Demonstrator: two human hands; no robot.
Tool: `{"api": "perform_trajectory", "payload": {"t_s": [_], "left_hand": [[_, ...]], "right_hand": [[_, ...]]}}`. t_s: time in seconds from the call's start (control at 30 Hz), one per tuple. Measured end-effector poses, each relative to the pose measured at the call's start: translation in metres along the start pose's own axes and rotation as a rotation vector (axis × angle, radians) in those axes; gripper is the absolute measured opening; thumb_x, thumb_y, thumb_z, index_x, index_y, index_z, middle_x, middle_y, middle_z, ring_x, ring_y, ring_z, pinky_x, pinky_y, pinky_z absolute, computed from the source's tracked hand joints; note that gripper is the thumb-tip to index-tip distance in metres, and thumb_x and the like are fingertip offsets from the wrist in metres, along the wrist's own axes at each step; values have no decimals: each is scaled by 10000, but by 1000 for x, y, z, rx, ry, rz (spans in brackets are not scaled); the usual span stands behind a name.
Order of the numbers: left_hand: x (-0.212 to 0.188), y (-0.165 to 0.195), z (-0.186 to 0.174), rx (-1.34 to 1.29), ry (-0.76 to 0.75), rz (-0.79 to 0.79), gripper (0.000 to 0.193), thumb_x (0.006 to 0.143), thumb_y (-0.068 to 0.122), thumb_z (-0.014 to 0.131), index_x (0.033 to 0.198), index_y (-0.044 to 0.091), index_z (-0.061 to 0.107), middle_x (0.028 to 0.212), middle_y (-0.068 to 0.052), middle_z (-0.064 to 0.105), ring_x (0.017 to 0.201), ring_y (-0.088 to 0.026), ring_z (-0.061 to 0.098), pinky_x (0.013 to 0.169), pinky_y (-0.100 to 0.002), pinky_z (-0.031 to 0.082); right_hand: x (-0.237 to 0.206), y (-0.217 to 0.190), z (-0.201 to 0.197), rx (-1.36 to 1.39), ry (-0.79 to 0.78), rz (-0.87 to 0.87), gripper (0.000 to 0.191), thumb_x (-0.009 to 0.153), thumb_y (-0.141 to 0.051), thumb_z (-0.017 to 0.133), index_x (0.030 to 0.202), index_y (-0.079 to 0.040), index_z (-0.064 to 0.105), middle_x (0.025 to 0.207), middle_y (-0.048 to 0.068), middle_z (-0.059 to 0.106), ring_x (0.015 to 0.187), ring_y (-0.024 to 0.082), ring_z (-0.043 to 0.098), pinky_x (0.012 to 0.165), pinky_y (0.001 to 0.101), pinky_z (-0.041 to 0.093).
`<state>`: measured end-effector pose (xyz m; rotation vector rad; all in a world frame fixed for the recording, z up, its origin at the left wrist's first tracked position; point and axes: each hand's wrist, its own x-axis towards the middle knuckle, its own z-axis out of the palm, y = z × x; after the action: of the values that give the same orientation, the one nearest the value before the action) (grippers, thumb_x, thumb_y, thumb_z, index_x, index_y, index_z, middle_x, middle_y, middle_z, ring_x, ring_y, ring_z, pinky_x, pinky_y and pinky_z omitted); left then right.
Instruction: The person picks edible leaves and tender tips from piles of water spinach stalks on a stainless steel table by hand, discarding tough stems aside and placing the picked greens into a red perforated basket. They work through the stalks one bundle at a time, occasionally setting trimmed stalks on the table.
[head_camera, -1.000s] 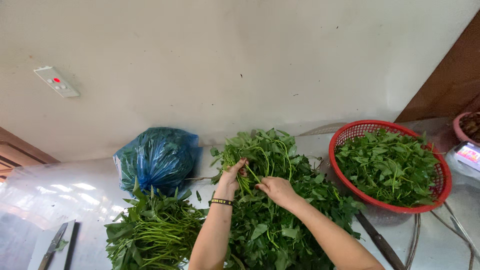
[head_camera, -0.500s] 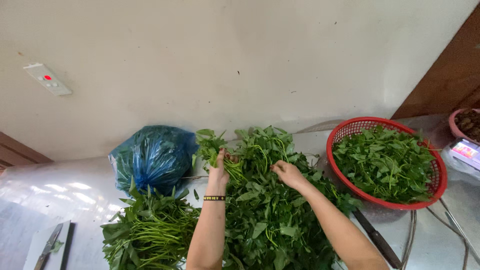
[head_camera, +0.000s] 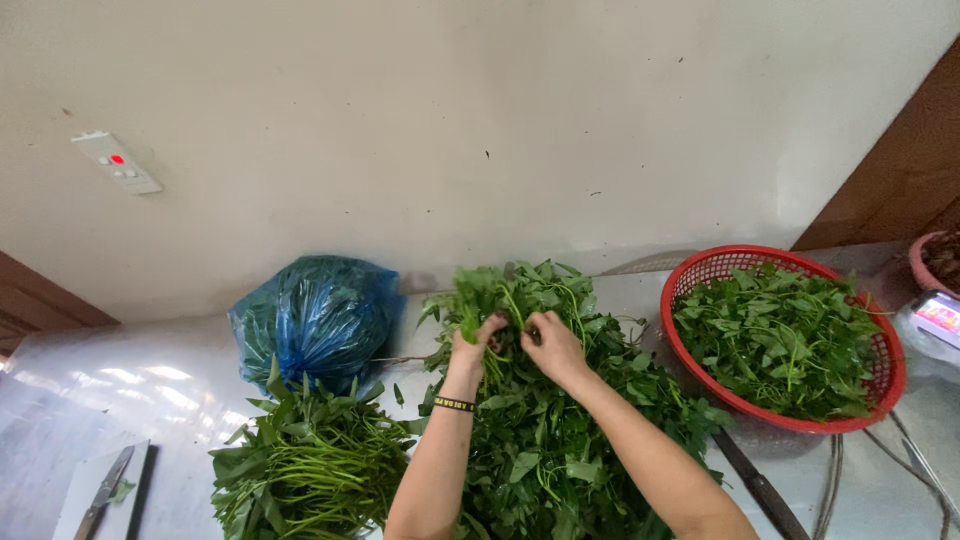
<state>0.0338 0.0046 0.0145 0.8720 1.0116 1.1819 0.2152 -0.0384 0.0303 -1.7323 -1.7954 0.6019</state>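
A big pile of leafy green stalks (head_camera: 560, 440) lies on the steel counter in front of me. My left hand (head_camera: 474, 345), with a dark band at the wrist, grips a leafy stalk (head_camera: 470, 300) lifted off the far end of the pile. My right hand (head_camera: 552, 345) is right beside it, fingers closed on the same stalk among the leaves. A red mesh basket (head_camera: 700, 275) at the right holds several picked green leaves (head_camera: 780, 340).
A blue plastic bag (head_camera: 315, 320) stands against the wall at the left. A second heap of long green stems (head_camera: 305, 465) lies in front of it. A knife (head_camera: 103, 495) rests on a board at far left. Another dark-handled knife (head_camera: 765, 490) lies right of the pile.
My left hand swung left with a stalk and has come back to the middle. Both hands now meet on the stalk above the pile.
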Motion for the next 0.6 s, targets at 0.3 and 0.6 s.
{"api": "perform_trajectory", "payload": {"t_s": [0.3,0.6], "left_hand": [[-3,3,4,38,-59,33,178,883,105,746,1040,21,757,954,-51,779,779,-131,687,652,-295,512],[-3,13,-6,-73,-53,-25,147,920,159,712,1029,60,710,910,-44,779,617,-111,560,552,-283,477]], "right_hand": [[-10,-8,-1,311,-75,30,223,898,-202,726,1004,-66,584,830,69,673,742,204,663,718,371,536],[-38,-6,-19,197,-111,3,174,909,-172,685,905,-30,584,896,88,622,807,225,636,744,398,527]]}}
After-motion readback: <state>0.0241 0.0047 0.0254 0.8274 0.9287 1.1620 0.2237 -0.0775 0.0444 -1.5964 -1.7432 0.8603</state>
